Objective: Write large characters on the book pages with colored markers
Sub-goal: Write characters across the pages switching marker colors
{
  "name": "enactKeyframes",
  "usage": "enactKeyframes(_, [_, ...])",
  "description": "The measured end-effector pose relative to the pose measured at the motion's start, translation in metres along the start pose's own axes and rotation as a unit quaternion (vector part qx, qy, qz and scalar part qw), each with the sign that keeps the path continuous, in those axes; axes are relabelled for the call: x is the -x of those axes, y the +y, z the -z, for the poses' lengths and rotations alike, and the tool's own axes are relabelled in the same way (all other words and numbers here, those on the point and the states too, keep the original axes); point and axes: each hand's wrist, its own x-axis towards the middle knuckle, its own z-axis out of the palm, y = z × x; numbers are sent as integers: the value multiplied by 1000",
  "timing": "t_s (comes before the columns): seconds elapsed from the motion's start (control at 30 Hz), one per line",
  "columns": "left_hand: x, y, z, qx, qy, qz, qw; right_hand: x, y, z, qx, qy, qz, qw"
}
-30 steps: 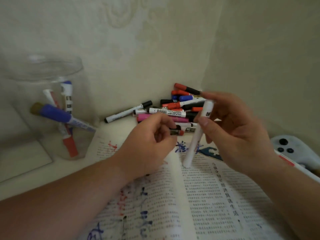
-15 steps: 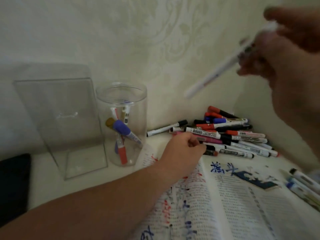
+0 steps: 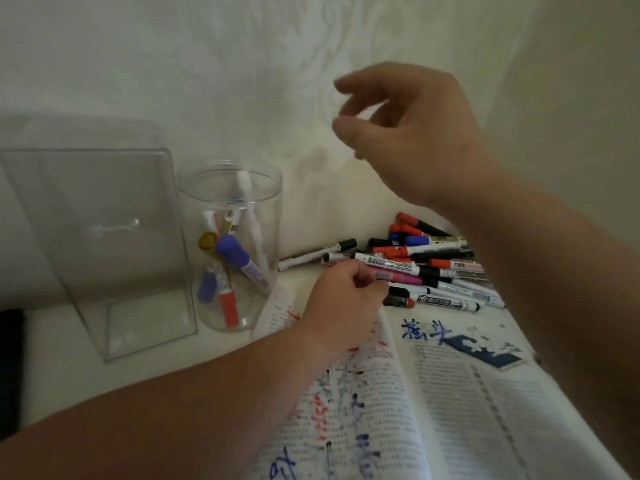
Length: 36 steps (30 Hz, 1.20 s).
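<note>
Holds the left arm stretched forward and low, left hand (image 3: 343,299) knuckles-up, fingers curled under; unclear whether gripping anything. Holds the right hand (image 3: 412,133) raised and empty, fingers loosely bent and apart.

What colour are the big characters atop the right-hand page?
Those characters are blue, seen in the head view.

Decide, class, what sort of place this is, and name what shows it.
Probably a home desk corner against a pale patterned wall: an open printed book scrawled with ink, a heap of coloured markers, and a clear round jar holding more.
</note>
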Motion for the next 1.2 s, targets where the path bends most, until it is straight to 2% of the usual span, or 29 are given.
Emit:
enactKeyframes(0.03, [-1,0,0,21,9,12,1000,14,4,5,20,-9,-32,999])
enactKeyframes(0.1, [-4,-1,0,56,30,29,998,37,35,10,124,-105,-100,982])
enactKeyframes(0.17, [-6,-2,1,84,61,42,994,64,67,8,223,-259,-175,923])
enactKeyframes(0.23, [-8,-3,0,121,77,54,988,81,86,1,262,-343,-199,880])
enactKeyframes(0.27, [-9,-3,0,137,81,55,986,89,91,-1,272,-364,-197,869])
enactKeyframes(0.37, [-9,-2,-1,172,79,44,981,100,100,-7,288,-358,-165,873])
enactKeyframes(0.53, [-7,-2,-1,170,79,33,982,99,98,-11,315,-388,-131,856])
enactKeyframes(0.67, [-4,-1,-2,89,41,17,995,92,91,-17,334,-401,-130,843])
enactKeyframes(0.8, [1,-2,-4,29,19,-19,999,91,91,-6,349,-373,-119,851])
enactKeyframes(0.9, [6,0,-4,-45,36,-95,994,94,88,22,268,-301,-160,901])
enactKeyframes(1.0, [13,3,-4,-195,37,-242,950,103,83,51,107,-212,-193,952])
enactKeyframes(1.07, [18,6,-6,-237,-28,-267,934,113,76,63,-37,-164,-206,964])
enactKeyframes(1.13, [22,7,-9,-239,-99,-255,932,124,72,66,-165,-103,-217,956])
enactKeyframes(1.2, [25,7,-12,-223,-112,-260,933,136,73,58,-279,-34,-240,929])
